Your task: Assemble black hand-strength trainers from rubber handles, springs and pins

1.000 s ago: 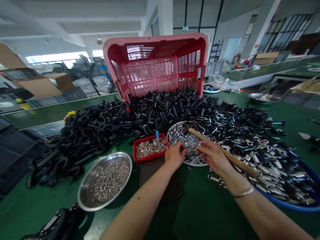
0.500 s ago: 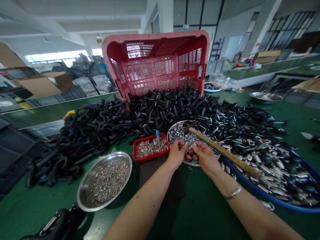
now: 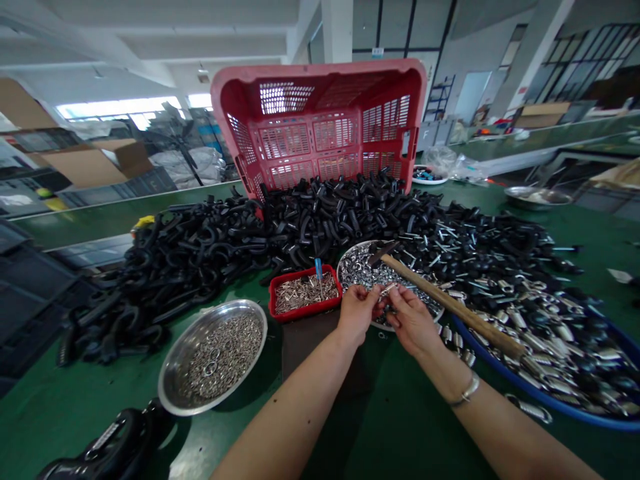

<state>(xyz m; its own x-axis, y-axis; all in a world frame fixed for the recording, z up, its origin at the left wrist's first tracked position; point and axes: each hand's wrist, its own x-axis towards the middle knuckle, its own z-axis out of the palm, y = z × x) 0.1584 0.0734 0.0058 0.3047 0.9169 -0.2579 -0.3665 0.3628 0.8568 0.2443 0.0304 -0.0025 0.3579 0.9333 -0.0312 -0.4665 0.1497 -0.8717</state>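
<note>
My left hand (image 3: 359, 309) and my right hand (image 3: 411, 316) meet over the near edge of a round tray of small metal rings (image 3: 357, 265). Both are closed, thumbs and fingers pinching a small shiny metal part (image 3: 387, 291) between them; its exact kind is too small to make out. Just left of my hands stands a red tray (image 3: 274, 298) of small metal pins, with a blue-handled screwdriver (image 3: 319, 269) upright in it. A hammer (image 3: 450, 303) with a wooden handle lies across the ring tray, right of my hands.
A steel bowl (image 3: 170, 383) of tiny metal pieces sits at the left. Black curved plastic parts (image 3: 320, 220) heap up before a tipped red crate (image 3: 320, 70). On the right, a blue-rimmed tray (image 3: 565, 407) holds springs and black-headed bolts. A dark pad (image 3: 305, 347) lies on the green table.
My hands stay together over the tray, and the small metal part now shows more clearly between the fingers. The whole view has shifted slightly.
</note>
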